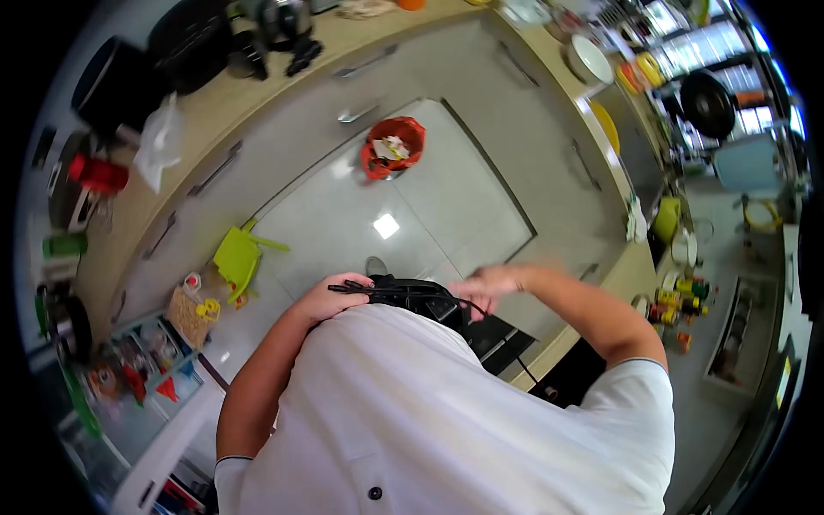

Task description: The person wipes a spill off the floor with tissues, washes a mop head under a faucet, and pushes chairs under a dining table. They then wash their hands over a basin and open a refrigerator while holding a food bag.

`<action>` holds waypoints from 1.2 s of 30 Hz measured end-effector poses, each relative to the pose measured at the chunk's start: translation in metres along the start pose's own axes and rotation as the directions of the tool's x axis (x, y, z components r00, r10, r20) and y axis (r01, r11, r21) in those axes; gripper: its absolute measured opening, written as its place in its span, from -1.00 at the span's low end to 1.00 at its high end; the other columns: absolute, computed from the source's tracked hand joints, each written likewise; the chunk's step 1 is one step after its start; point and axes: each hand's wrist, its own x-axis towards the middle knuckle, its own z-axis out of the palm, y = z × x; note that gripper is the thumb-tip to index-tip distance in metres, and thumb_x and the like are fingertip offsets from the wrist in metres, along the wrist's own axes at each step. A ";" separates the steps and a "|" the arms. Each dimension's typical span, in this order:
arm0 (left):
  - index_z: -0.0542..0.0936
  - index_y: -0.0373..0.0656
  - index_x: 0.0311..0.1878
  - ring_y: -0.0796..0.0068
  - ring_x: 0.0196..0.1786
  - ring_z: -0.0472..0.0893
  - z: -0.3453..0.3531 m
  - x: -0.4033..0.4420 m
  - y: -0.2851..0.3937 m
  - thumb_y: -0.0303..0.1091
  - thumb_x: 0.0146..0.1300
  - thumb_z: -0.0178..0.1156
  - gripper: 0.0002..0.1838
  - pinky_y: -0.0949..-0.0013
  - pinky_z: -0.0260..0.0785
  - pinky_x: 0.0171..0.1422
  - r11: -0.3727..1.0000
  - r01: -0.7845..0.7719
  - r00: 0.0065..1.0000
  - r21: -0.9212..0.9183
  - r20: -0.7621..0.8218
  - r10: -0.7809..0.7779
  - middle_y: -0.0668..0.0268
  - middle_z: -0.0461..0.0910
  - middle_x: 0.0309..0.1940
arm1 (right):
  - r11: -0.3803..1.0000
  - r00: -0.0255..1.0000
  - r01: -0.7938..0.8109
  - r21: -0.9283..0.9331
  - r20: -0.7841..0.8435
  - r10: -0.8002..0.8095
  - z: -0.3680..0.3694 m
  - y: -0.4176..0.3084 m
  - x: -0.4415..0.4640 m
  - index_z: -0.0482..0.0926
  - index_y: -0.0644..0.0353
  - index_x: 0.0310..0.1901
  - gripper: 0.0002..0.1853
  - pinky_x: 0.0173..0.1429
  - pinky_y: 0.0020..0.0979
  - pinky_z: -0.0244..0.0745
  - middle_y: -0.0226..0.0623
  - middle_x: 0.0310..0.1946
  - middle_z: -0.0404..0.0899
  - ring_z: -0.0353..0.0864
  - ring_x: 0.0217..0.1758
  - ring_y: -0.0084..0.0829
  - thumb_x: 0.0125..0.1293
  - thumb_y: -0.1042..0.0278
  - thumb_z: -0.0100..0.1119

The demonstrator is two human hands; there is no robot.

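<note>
At my waist, my left hand (333, 299) is closed round a bundle of black cable (369, 290), whose end pokes out past the fingers. Behind the cable sits a dark pouch or box (433, 305) against the front of the white shirt (386, 386); its exact kind is unclear. My right hand (487, 287) is on the other side, close to the cable's far loop. Motion smears its fingers, so I cannot tell whether it grips the cable or only passes beside it.
Cabinets with a worktop (343, 51) curve round the room. A bin with a red bag (395, 146) stands on the tiled floor ahead. To the left are a green stool (239, 260) and an open fridge (142, 378). A pan (708, 103) hangs at the right.
</note>
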 end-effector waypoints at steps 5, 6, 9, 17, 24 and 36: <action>0.57 -0.23 0.11 0.54 0.01 0.58 -0.029 -0.057 -0.054 -0.38 0.23 0.33 -0.62 0.46 0.39 0.17 0.980 -0.173 0.976 -0.093 -0.150 0.158 0.33 0.64 -0.04 | 0.913 0.916 0.118 -0.390 -0.312 -0.252 0.117 -0.051 -0.030 0.64 0.20 -0.33 -0.52 -0.30 -0.33 0.53 -0.17 -0.54 0.64 0.59 -0.51 -0.35 0.51 -0.05 -0.07; 0.57 -0.23 0.11 0.54 0.02 0.58 -0.036 -0.068 -0.070 -0.37 0.23 0.33 -0.62 0.45 0.39 0.19 0.977 -0.192 0.969 -0.094 -0.176 0.174 0.33 0.64 -0.04 | 0.835 0.800 0.256 -0.487 -0.378 -0.466 0.142 -0.049 -0.023 0.65 0.23 -0.31 -0.50 -0.28 -0.23 0.53 -0.06 -0.53 0.63 0.60 -0.49 -0.08 0.51 -0.06 -0.07; 0.58 -0.23 0.09 0.55 0.01 0.58 -0.055 -0.109 -0.116 -0.35 0.23 0.34 -0.63 0.46 0.39 0.17 0.952 -0.236 0.958 -0.193 -0.211 0.194 0.35 0.64 -0.06 | 0.830 0.791 0.288 -0.479 -0.370 -0.488 0.185 -0.052 0.006 0.66 0.24 -0.30 -0.48 -0.22 -0.18 0.55 0.00 -0.48 0.62 0.60 -0.41 0.06 0.50 -0.07 -0.08; 0.58 -0.21 0.03 0.64 -0.10 0.56 -0.091 -0.211 -0.220 -0.31 0.23 0.38 -0.65 0.55 0.40 0.04 0.932 -0.344 0.928 -0.117 -0.195 0.318 0.41 0.62 -0.18 | 0.759 0.981 -0.013 -0.651 -0.156 -0.118 0.283 -0.122 0.047 0.69 0.21 -0.28 -0.50 -0.09 -0.20 0.57 -0.08 -0.35 0.68 0.64 -0.26 -0.03 0.48 -0.07 -0.07; 0.50 -0.22 0.17 0.62 -0.07 0.57 -0.115 -0.270 -0.274 -0.27 0.24 0.39 -0.52 0.54 0.41 0.06 0.911 -0.382 0.894 -0.156 -0.313 0.322 0.37 0.61 -0.12 | 0.857 0.921 0.087 -0.507 -0.286 -0.263 0.317 -0.148 0.107 0.56 0.31 -0.17 -0.62 -0.20 -0.34 0.61 -0.16 -0.38 0.65 0.67 -0.34 -0.36 0.39 0.06 0.20; 0.65 -0.23 -0.01 0.62 -0.04 0.57 -0.139 -0.369 -0.348 -0.21 0.29 0.31 -0.68 0.50 0.38 0.12 0.864 -0.426 0.713 -0.270 -0.688 0.136 0.39 0.66 -0.18 | 0.233 0.682 0.452 -0.861 0.165 -0.712 0.346 -0.324 0.212 0.28 0.04 0.39 -0.14 0.20 -0.26 0.55 -0.12 0.25 0.38 0.55 0.16 -0.11 0.00 0.39 0.43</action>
